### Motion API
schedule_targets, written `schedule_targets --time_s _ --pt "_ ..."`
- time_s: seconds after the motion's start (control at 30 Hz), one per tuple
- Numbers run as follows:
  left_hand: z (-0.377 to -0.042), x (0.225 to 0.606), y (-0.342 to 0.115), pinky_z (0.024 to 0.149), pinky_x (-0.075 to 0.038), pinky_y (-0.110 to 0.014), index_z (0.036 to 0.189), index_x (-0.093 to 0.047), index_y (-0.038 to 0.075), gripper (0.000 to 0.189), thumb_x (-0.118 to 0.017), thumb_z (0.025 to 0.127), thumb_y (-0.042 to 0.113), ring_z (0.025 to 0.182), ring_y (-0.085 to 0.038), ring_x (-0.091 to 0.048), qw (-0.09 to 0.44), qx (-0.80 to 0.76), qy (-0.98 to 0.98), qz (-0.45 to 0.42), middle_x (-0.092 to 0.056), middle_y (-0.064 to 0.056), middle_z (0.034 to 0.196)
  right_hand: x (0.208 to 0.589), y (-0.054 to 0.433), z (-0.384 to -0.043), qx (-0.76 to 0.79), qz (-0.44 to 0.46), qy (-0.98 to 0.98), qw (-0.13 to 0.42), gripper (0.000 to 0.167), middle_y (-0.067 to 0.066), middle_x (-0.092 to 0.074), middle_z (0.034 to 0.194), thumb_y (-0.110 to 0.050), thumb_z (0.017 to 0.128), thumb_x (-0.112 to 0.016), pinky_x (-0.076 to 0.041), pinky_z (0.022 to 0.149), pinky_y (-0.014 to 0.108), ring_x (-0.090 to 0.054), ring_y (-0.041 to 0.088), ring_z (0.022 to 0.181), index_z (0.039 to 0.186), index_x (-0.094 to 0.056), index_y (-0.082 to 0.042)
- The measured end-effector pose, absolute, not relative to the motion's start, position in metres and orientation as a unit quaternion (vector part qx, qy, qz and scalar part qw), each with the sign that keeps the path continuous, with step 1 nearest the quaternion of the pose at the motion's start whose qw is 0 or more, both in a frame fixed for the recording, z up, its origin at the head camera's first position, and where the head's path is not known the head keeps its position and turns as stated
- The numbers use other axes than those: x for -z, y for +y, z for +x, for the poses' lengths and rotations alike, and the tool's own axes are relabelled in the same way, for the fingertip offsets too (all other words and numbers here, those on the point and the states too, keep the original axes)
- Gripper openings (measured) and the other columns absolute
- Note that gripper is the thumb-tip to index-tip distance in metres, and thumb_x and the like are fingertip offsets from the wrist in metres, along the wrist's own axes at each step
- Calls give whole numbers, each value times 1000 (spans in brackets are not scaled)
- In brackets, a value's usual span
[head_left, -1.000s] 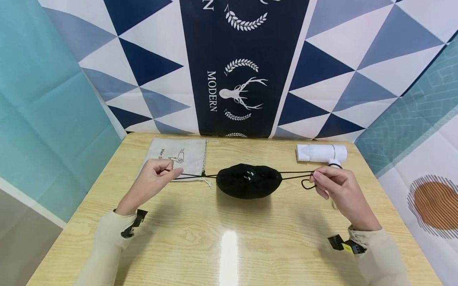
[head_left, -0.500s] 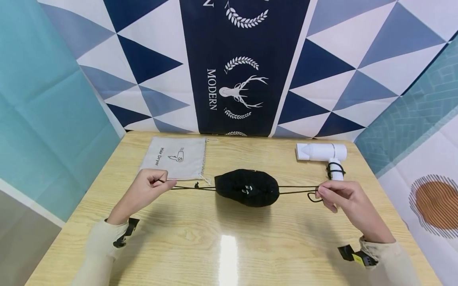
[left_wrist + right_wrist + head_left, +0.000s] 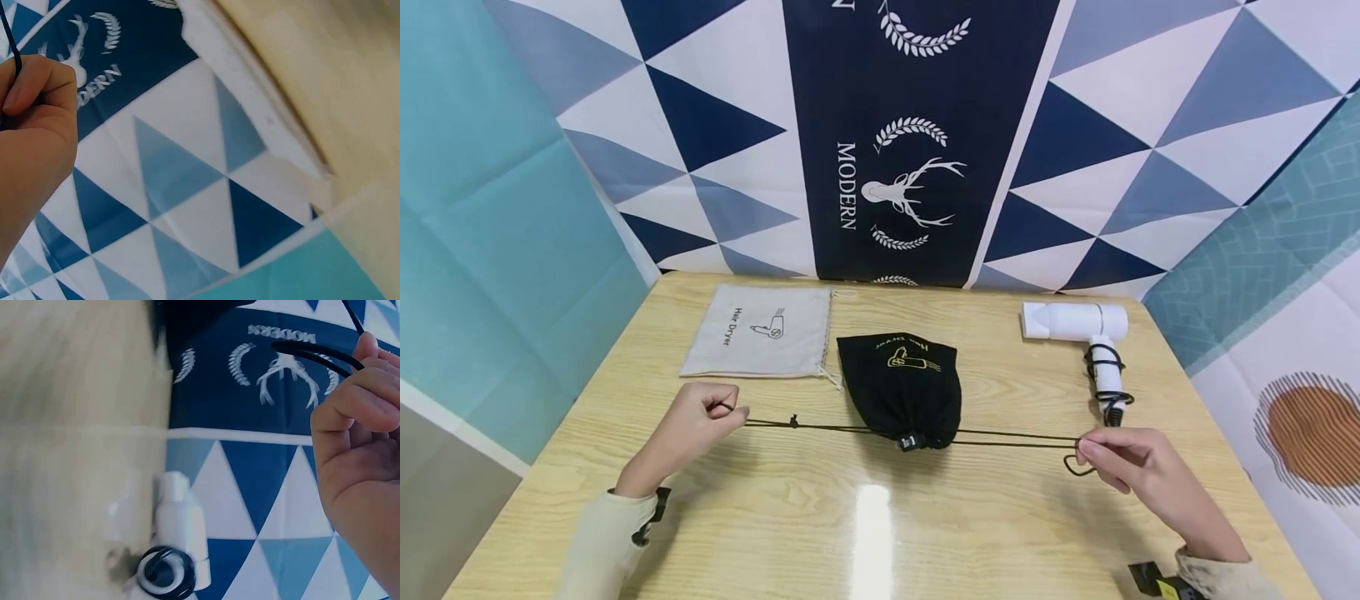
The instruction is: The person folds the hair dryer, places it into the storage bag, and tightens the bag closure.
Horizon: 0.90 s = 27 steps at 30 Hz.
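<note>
A black drawstring pouch [image 3: 902, 392] with a yellow hair dryer print hangs between my hands in the head view, its gathered mouth toward me. Dark cords run taut from both sides of that mouth. My left hand [image 3: 696, 421] grips the left cord [image 3: 831, 427], which has a small knot along it. At the other end, my right hand [image 3: 1138, 467] pinches the right cord [image 3: 1015, 435] between thumb and fingers, with a short loop dangling below. In the right wrist view the cord [image 3: 319, 351] reaches the fingertips; the left wrist view shows curled fingers with cord [image 3: 9, 31].
A pale grey drawstring bag [image 3: 760, 333] marked "Hair Dryer" lies flat at the back left of the wooden table [image 3: 760, 517]. At the back right lies a white hair dryer [image 3: 1075, 321], black cable [image 3: 1105, 363] wound around its handle. Patterned cloth [image 3: 722, 125] stands behind.
Both hands have come nearer my body and slightly farther apart, cords still held. The pouch has tipped so its printed face shows and its mouth points toward me.
</note>
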<state>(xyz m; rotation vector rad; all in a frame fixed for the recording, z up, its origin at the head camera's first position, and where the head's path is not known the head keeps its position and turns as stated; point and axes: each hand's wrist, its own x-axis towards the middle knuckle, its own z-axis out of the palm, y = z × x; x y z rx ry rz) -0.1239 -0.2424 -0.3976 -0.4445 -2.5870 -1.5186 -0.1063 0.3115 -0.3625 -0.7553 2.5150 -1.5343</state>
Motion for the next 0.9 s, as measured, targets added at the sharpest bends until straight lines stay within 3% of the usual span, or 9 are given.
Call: schedule_targets --time_s 0.2,0.43,0.57,0.73,0.9 --pt "-120 413 -254 60 -38 -22 60 -26 10 49 -67 82 -5 52 -2 -23 39 492 -861 -122 -19 7 57 378 316 -102 490 -260 830 59 22 3 -38 55 9 99 -48 -36 39 28 -35 15 43 94 -67 -2" --pt "-117 423 -257 59 -38 -22 58 -27 13 51 -70 83 1 52 -1 -22 46 451 -883 -123 -20 14 56 385 317 -93 464 -227 855 49 22 4 -66 80 4 99 -52 -42 49 31 -51 15 60 95 -70 -8" --pt "-117 427 -252 56 -36 -21 58 -28 14 50 -69 81 0 51 0 -23 65 428 -893 -123 -20 14 55 393 312 -94 481 -233 841 80 20 4 -62 74 2 100 -53 -42 47 29 -48 13 56 96 -71 -6" --pt "-112 429 -242 55 -37 -21 60 -32 15 45 -66 84 -2 51 1 -27 52 412 -899 -138 -24 15 55 403 305 -99 483 -258 824 146 18 5 -54 66 -4 101 -55 -40 43 25 -40 7 50 96 -72 -8" --pt "-109 426 -234 56 -41 -22 64 -45 20 38 -68 88 1 54 -1 -39 43 400 -903 -154 -38 15 58 408 304 -98 483 -240 829 148 14 8 -66 76 -8 99 -60 -43 45 26 -48 7 53 103 -73 -7"
